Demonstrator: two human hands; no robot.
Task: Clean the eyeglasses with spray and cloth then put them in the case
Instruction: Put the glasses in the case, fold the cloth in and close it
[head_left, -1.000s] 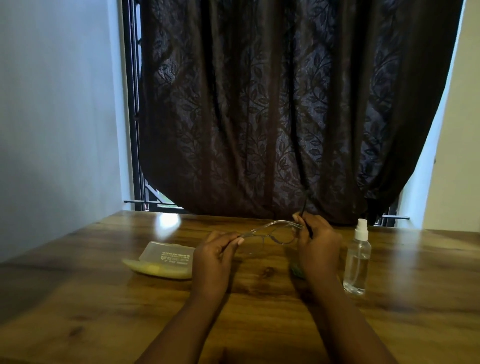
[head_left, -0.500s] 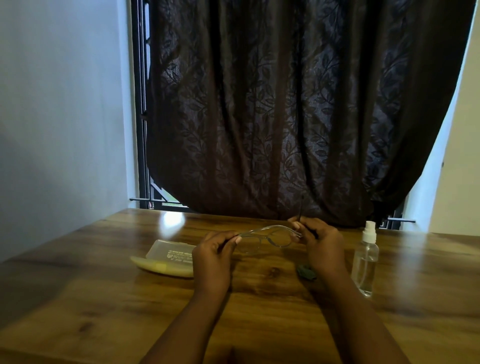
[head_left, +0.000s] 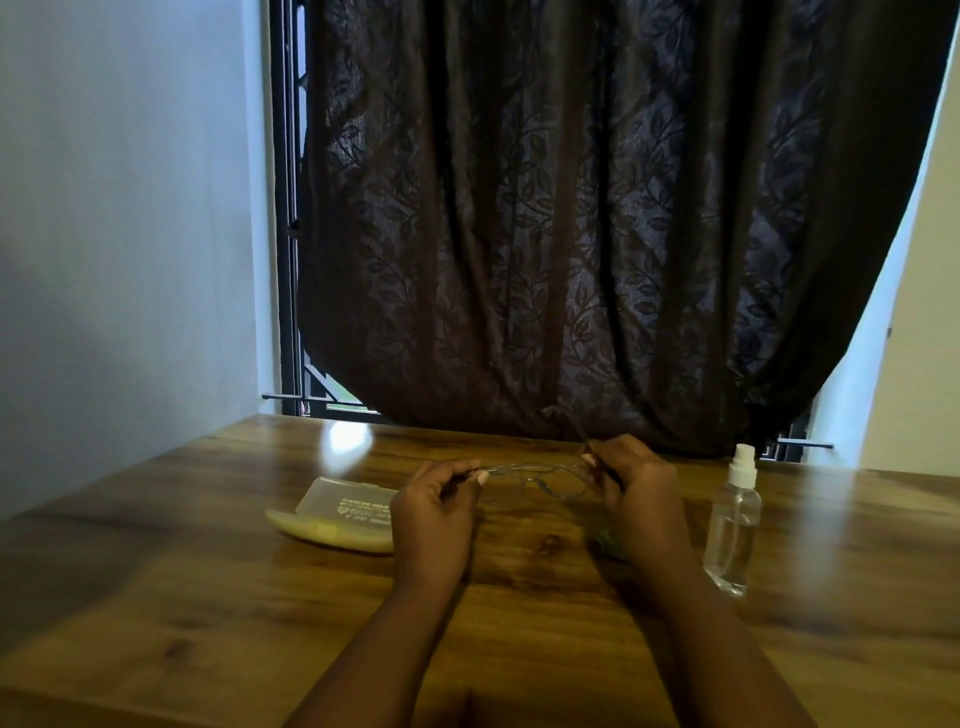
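Observation:
Clear-framed eyeglasses (head_left: 540, 480) hang just above the wooden table (head_left: 208, 597) between my two hands. My left hand (head_left: 434, 512) pinches the left end of the frame. My right hand (head_left: 636, 499) pinches the right end, where a dark temple arm sticks up towards the curtain. A clear spray bottle (head_left: 731, 525) with a white nozzle stands upright to the right of my right hand. The yellowish eyeglass case (head_left: 332, 514) lies open to the left of my left hand. A small dark green cloth (head_left: 608, 543) shows on the table, mostly hidden under my right wrist.
A dark patterned curtain (head_left: 597, 234) hangs behind the table's far edge, covering a barred window (head_left: 291, 260). White walls stand at left and right. Bare wood stretches in front of my forearms.
The view has shifted slightly. The glasses have tilted flatter and a little lower between my hands. Both hands keep their hold on the frame ends.

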